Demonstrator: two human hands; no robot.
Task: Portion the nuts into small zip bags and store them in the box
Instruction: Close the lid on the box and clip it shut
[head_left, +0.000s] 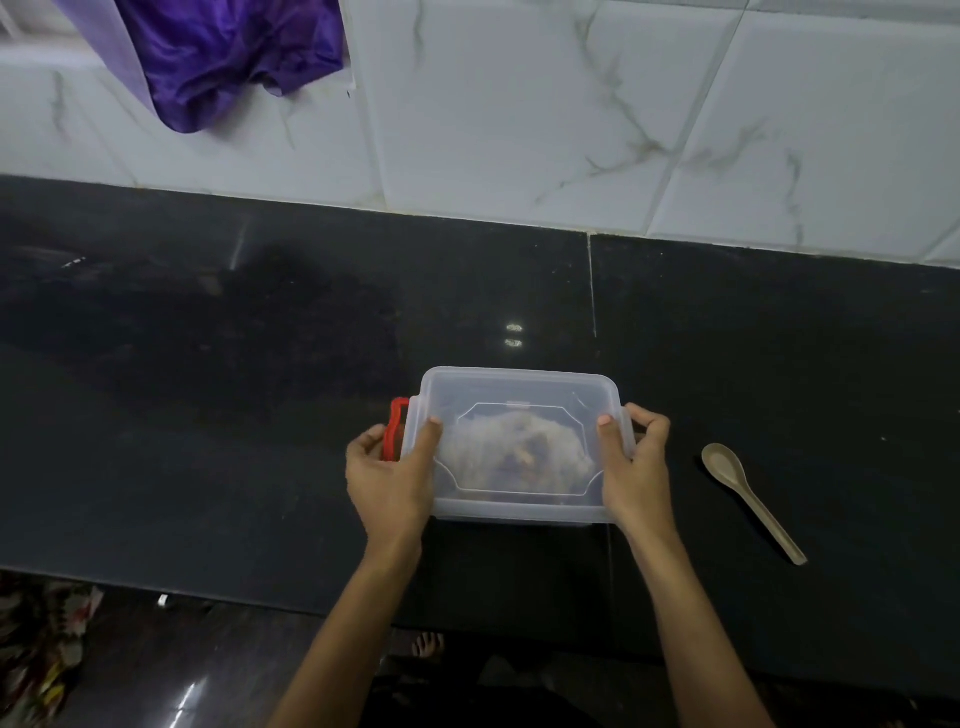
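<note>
Plastic, clear and slightly frosted, makes up the rectangular box (519, 441) with rounded corners that sits on the glossy black stone table (208, 415), toward its near edge. Its lid (519, 384) is on, with a raised octagonal panel through which crumpled zip bags (514, 452) with dark nuts show dimly. The left hand (387, 478) grips the box's left end, thumb on the lid, fingers (371, 439) curled round the red latch (396, 428). The right hand (634, 467) grips the right end the same way, thumb on top, fingers wrapped over the clear latch there. A smooth tan spoon (748, 499) lies to the right, apart from the box, bowl upward. Bare table stretches to the left and behind, up to the veined white wall tiles (519, 130); shiny purple cloth (223, 57) hangs at upper left.
</note>
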